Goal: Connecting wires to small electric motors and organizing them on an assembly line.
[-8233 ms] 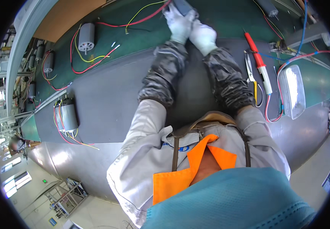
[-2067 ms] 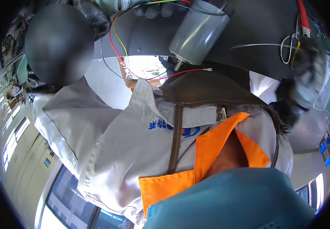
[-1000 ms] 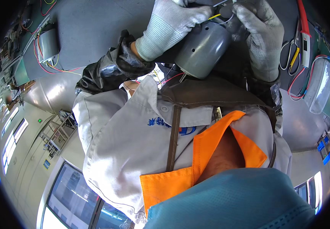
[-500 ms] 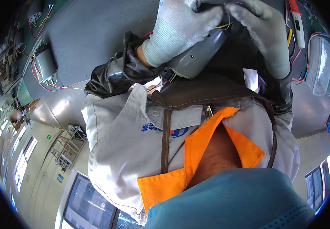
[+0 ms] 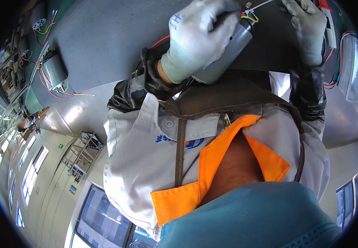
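Observation:
My left hand (image 5: 199, 37), in a white knit glove, is wrapped around a grey metal motor cylinder (image 5: 233, 46), holding it tilted just above my chest. Red and yellow wires (image 5: 250, 16) sprout from the cylinder's upper end. My right hand (image 5: 309, 29), also gloved, is at the top right, its fingers closed at the end of a thin white wire (image 5: 265, 5) that runs from the cylinder's top. Black sleeve covers are on both forearms.
A grey mat (image 5: 104, 37) covers the bench. On the left lies a second grey motor (image 5: 55, 71) with loose coloured wires, and a third motor (image 5: 38, 16) lies beyond it. At the right edge sit a red-handled tool (image 5: 327, 16) and a clear plastic cover (image 5: 350, 70).
My right hand has come off the cylinder and moved right, drawing the white wire out. My left hand keeps its grip, and the cylinder sits higher in view.

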Motion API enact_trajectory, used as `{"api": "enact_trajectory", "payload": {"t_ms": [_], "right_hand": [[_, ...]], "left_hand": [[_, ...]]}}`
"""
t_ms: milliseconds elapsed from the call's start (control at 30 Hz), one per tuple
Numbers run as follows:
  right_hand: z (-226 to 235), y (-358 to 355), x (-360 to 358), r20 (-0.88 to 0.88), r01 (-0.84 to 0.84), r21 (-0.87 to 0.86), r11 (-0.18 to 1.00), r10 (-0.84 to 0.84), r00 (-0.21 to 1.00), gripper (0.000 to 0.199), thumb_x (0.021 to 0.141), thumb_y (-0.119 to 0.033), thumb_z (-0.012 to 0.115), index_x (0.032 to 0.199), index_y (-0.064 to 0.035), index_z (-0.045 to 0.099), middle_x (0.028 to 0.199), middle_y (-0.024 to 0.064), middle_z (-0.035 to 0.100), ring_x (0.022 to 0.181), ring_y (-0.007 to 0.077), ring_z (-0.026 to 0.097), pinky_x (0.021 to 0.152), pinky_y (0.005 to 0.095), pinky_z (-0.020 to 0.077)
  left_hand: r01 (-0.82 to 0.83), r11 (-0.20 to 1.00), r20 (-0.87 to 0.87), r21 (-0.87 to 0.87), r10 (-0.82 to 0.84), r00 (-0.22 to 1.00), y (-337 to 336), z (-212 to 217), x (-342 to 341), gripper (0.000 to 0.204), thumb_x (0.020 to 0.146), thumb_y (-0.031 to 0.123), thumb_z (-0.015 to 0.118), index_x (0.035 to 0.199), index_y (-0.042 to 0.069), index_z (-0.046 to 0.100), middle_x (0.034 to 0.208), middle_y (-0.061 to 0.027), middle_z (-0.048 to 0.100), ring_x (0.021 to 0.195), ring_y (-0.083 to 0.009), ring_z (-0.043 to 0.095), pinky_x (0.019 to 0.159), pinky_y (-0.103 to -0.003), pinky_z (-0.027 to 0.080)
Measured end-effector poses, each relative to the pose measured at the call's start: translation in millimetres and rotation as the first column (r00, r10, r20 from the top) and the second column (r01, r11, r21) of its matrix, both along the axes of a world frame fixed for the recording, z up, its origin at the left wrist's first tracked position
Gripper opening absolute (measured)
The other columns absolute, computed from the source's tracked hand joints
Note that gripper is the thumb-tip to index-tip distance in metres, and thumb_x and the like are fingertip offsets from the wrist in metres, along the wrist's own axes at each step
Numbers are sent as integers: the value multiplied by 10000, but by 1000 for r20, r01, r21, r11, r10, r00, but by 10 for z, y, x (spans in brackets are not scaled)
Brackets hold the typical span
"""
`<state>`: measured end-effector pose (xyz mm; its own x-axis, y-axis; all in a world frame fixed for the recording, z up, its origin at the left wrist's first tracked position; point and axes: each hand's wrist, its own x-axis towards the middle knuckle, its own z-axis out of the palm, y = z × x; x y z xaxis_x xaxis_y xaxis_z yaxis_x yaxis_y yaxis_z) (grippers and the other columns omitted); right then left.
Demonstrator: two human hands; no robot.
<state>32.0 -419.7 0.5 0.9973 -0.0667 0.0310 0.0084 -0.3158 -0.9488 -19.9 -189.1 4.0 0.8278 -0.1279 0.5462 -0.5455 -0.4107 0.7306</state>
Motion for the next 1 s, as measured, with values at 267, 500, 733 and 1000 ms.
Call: {"api": "enact_trajectory", "payload": {"t_ms": [267, 500, 733, 1000], "right_hand": [[-262, 17, 22, -63, -42, 837, 546, 174, 983, 250, 1037, -190, 576, 1133, 23, 664, 889, 61, 697, 721, 99, 657, 617, 249, 555], [335, 230, -202, -306, -218, 649, 729, 512, 802, 174, 996, -123, 631, 1019, 43, 678, 694, 46, 628, 517, 107, 554, 467, 252, 420], [270, 659, 208, 147, -454, 694, 559, 507, 849, 166, 973, -145, 656, 924, 14, 648, 603, -4, 528, 480, 79, 474, 451, 245, 334], [-58, -565, -281, 242, 215, -776, 592, -36, 970, 281, 1022, -272, 615, 1245, -118, 692, 1060, 198, 723, 898, 333, 726, 737, 403, 584]], "left_hand": [[140, 806, -189, 575, -35, 981, 20, 165, 17, 202, 893, 240, 742, 1006, 72, 733, 799, -125, 671, 670, -294, 654, 619, -402, 546], [89, 489, 118, 868, -377, 919, 346, 229, 284, 344, 753, 202, 696, 1084, 117, 656, 624, -15, 590, 548, -200, 654, 443, -368, 495], [295, 331, -36, 896, -609, 792, 169, 351, 266, 409, 779, 203, 657, 1125, -7, 603, 674, -26, 600, 554, -180, 643, 453, -353, 498], [159, 397, -44, 904, -284, 958, 228, 459, 258, 370, 887, 382, 709, 1070, 66, 654, 711, -44, 611, 573, -230, 630, 524, -391, 524]]}}
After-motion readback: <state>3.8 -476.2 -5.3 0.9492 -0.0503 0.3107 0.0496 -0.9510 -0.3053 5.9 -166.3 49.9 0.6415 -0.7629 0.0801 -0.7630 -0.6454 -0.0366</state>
